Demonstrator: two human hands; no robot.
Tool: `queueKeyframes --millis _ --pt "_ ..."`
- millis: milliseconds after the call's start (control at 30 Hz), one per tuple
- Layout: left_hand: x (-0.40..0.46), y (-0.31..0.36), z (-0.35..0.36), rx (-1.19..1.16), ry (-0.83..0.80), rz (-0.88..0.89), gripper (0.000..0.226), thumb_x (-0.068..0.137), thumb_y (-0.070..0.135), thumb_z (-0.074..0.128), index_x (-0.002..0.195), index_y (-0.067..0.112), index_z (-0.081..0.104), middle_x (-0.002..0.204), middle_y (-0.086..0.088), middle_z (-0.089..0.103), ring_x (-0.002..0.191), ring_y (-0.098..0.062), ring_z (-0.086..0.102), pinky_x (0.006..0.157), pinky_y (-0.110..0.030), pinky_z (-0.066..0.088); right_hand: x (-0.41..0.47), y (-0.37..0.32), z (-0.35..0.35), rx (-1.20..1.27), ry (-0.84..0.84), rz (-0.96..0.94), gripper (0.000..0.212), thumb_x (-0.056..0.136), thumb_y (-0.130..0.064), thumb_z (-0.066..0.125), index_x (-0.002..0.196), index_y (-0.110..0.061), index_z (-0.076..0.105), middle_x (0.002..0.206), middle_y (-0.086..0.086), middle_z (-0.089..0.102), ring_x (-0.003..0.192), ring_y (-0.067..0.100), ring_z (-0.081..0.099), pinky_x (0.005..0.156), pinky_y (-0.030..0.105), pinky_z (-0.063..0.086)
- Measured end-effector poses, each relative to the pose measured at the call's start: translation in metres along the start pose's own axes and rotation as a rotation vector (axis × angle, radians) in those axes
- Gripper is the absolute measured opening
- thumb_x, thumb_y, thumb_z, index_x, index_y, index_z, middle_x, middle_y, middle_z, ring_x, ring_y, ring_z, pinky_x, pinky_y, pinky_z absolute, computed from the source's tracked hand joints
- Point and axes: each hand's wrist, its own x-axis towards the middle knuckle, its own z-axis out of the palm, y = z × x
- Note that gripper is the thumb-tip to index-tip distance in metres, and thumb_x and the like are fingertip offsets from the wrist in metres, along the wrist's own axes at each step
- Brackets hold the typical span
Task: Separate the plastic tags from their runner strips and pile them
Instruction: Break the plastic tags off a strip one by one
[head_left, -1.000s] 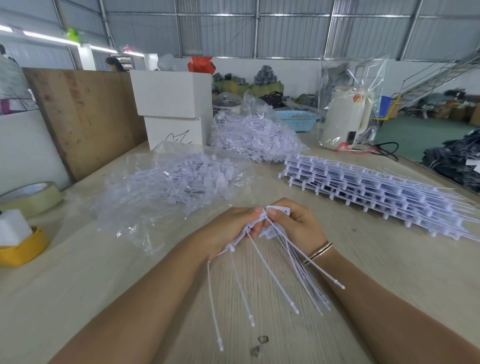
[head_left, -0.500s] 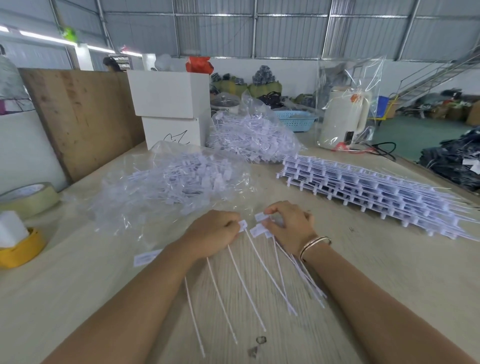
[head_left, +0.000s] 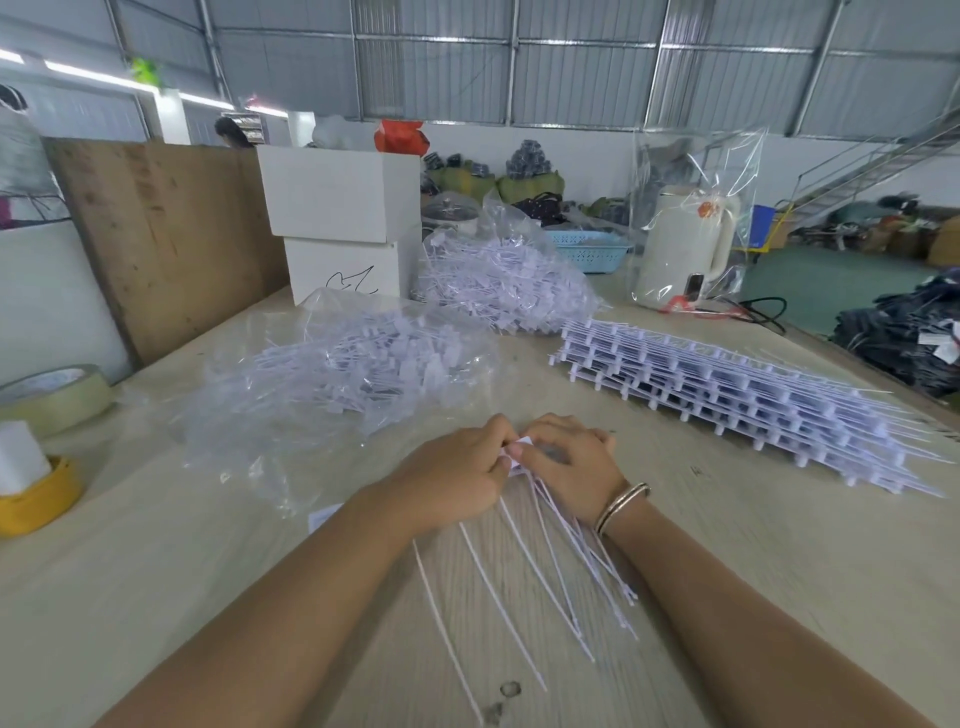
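My left hand (head_left: 453, 478) and my right hand (head_left: 570, 465) meet at the table's middle, both pinching the flat heads of a bunch of white plastic tags (head_left: 540, 556). The tags' long thin tails fan out toward me over the tabletop. A pile of loose separated tags (head_left: 358, 364) lies on clear plastic just beyond my left hand. A thick stack of runner strips with tags attached (head_left: 727, 395) lies to the right. A second bagged heap of tags (head_left: 498, 286) sits farther back.
The wooden table (head_left: 156, 545) holds a tape roll (head_left: 57, 395) and a yellow holder (head_left: 36, 499) at the left edge. White boxes (head_left: 337, 218) and a bagged kettle (head_left: 680, 244) stand at the back. A plywood board (head_left: 156, 234) leans at the left.
My hands had spread apart and dropped to the table with the tags; now they have come together again, gathering the heads into one bunch while the tails lie closer together.
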Motion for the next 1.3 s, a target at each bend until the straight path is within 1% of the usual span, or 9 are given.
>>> queueKeyframes --millis 167,367,467,667,800,933,1100,1200,1300 --pt "0.016 -0.001 -0.011 -0.105 -0.132 -0.118 0.026 0.095 0.029 0.048 0.115 0.021 0.034 0.101 -0.005 0.059 0.083 -0.019 0.055 0.069 -0.033 0.04 0.002 0.001 -0.001 -0.001 0.114 0.121 0.014 0.089 -0.034 0.059 0.076 -0.028 0.06 0.08 -0.017 0.055 0.09 0.007 0.052 0.087 0.034 0.02" --pt "0.011 -0.005 -0.004 0.115 0.262 -0.017 0.013 0.095 0.017 0.043 0.098 0.02 0.055 0.07 0.014 0.049 0.069 -0.012 0.051 0.069 -0.03 0.029 0.001 0.001 -0.002 0.086 0.093 0.174 0.018 0.09 -0.029 0.057 0.073 -0.025 0.055 0.078 -0.013 0.054 0.085 0.008 0.052 0.081 0.029 0.019" --pt "0.007 -0.008 0.002 0.13 0.407 0.119 0.012 0.094 0.011 0.043 0.092 0.016 0.053 0.075 0.01 0.051 0.067 -0.015 0.049 0.083 -0.034 0.035 0.001 -0.003 -0.003 0.223 -0.015 0.151 0.015 0.088 -0.023 0.061 0.076 -0.014 0.06 0.085 0.004 0.06 0.087 0.018 0.055 0.089 0.036 0.03" --pt "0.003 -0.017 0.007 0.201 0.288 0.197 0.029 0.079 0.014 0.056 0.106 0.018 0.047 0.097 0.004 0.054 0.081 -0.013 0.045 0.076 -0.026 0.024 0.0 -0.005 -0.009 0.314 -0.091 0.147 0.013 0.089 -0.014 0.06 0.086 -0.002 0.064 0.087 0.016 0.062 0.083 0.023 0.057 0.093 0.05 0.041" --pt "0.005 -0.014 0.007 0.314 0.4 0.181 0.016 0.087 0.024 0.056 0.101 0.018 0.051 0.092 0.002 0.061 0.08 -0.02 0.056 0.075 -0.028 0.031 -0.001 -0.007 -0.009 0.33 -0.129 0.149 0.016 0.088 -0.01 0.06 0.092 0.006 0.065 0.092 0.025 0.063 0.082 0.023 0.056 0.09 0.05 0.044" --pt "0.004 -0.009 0.007 0.45 0.459 0.178 0.015 0.089 0.028 0.059 0.096 0.015 0.06 0.085 -0.002 0.066 0.076 -0.025 0.06 0.07 -0.026 0.024 0.0 -0.005 -0.008 0.279 -0.122 0.181 0.012 0.089 -0.011 0.059 0.092 -0.002 0.067 0.089 0.019 0.067 0.086 0.031 0.062 0.092 0.051 0.043" --pt "0.004 -0.003 0.005 0.508 0.517 0.21 0.013 0.081 0.027 0.067 0.08 0.014 0.068 0.059 -0.007 0.063 0.056 -0.026 0.06 0.056 -0.023 0.035 -0.001 0.0 -0.003 0.151 0.009 0.165 0.012 0.086 -0.007 0.057 0.077 -0.008 0.065 0.075 0.015 0.065 0.081 0.031 0.061 0.094 0.055 0.039" --pt "0.004 -0.01 0.008 0.314 0.429 0.109 0.021 0.094 0.035 0.05 0.099 0.022 0.065 0.076 -0.003 0.067 0.072 -0.025 0.06 0.062 -0.028 0.034 -0.001 0.0 -0.003 0.168 0.036 0.139 0.02 0.086 -0.021 0.061 0.067 -0.028 0.063 0.066 0.006 0.061 0.077 0.027 0.058 0.092 0.055 0.04" --pt "0.005 -0.016 0.01 0.005 0.374 0.047 0.016 0.092 0.04 0.054 0.089 0.027 0.062 0.067 0.007 0.062 0.061 -0.009 0.056 0.055 -0.026 0.036 -0.001 0.002 -0.002 0.261 0.01 0.159 0.021 0.083 -0.032 0.06 0.066 -0.043 0.064 0.069 -0.002 0.064 0.085 0.026 0.059 0.095 0.056 0.039"
